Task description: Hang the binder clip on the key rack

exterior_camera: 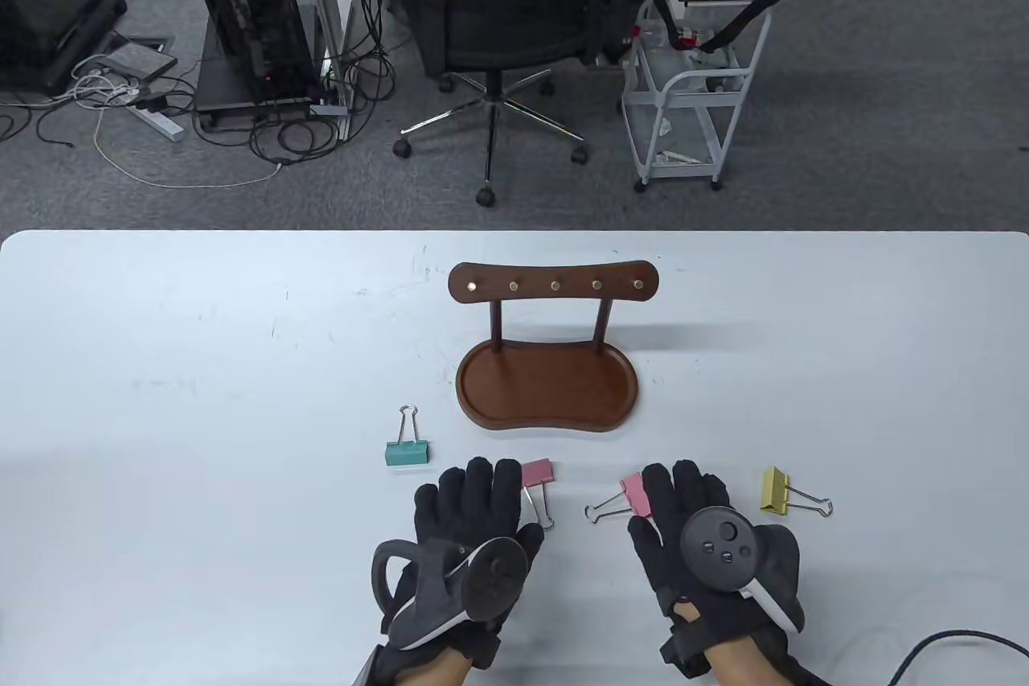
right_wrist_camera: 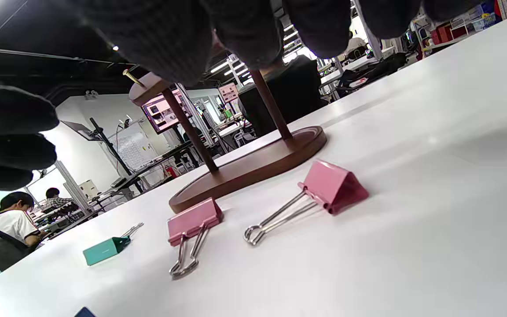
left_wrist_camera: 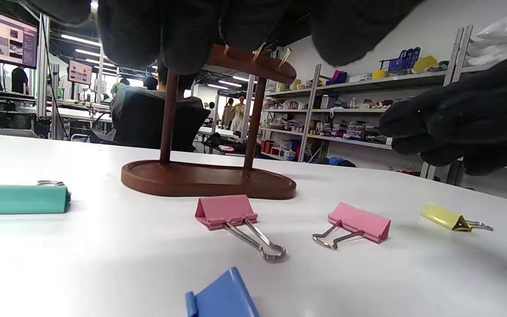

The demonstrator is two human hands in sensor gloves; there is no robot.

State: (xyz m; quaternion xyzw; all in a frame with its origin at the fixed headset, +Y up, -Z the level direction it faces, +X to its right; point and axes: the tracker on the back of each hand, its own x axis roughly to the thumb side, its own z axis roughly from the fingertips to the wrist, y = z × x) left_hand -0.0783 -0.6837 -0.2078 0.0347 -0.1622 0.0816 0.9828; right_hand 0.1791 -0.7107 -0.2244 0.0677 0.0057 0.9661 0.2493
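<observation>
- Left hand (exterior_camera: 470, 513) in a black sensor glove lies low over the white table (exterior_camera: 201, 364), fingers extended forward and spread, gripping nothing.
- Right hand (exterior_camera: 691, 513) in a matching black glove lies the same way, fingers extended, holding nothing.
- Each hand carries a dark round tracker on its back: left tracker (exterior_camera: 494, 577), right tracker (exterior_camera: 719, 540).
- Dark brown wooden key rack (exterior_camera: 553, 352) stands upright at the table centre, beyond both hands; its top bar carries five brass pegs (exterior_camera: 555, 285), all bare, above a kidney-shaped base tray on two posts.
- Left pink binder clip (exterior_camera: 537, 474) lies flat just beside the left hand's fingertips, wire handles pointing toward the person.
- Right pink binder clip (exterior_camera: 635, 494) lies at the inner edge of the right hand's fingers, wire handles pointing left; the right wrist view shows it resting on the table (right_wrist_camera: 332, 187), clear of the fingers above.
- Teal binder clip (exterior_camera: 407, 451) lies left of the left hand, handles pointing away.
- Yellow binder clip (exterior_camera: 776, 490) lies right of the right hand, handles pointing right.
- Blue binder clip (left_wrist_camera: 222, 297) shows partly at the bottom edge of the left wrist view, under the left hand.
</observation>
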